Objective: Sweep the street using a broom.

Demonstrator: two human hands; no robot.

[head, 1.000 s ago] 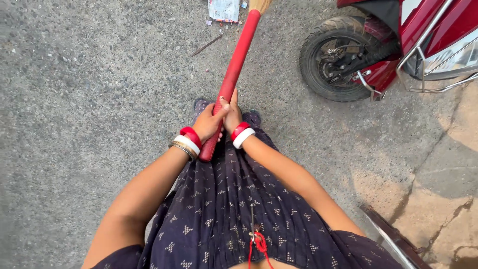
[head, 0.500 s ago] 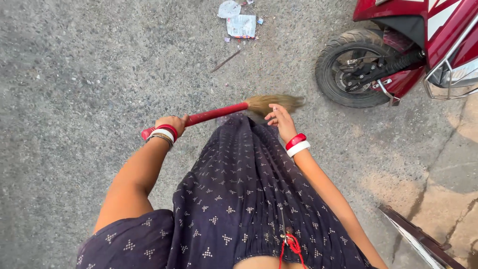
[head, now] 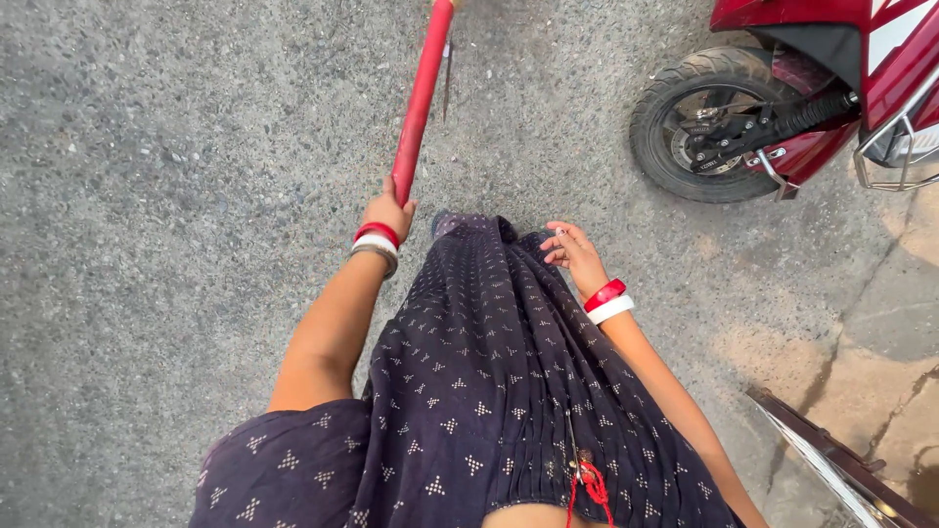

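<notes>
Head view. Left hand (head: 386, 211): fingers wrapped tight round the lower end of a long red plastic broom handle (head: 421, 98). The handle runs up from the hand and leaves the frame at the top edge; the broom head is out of view. Red, white and metal bangles (head: 376, 242) sit on the left wrist.

Right hand (head: 572, 252): empty, fingers loosely spread, resting against the dark navy dotted fabric of the dress (head: 469, 381).

Ground: rough grey asphalt (head: 166, 196). A dark red scooter's black front wheel (head: 719, 122) stands near the top right corner, well apart from both hands.
</notes>
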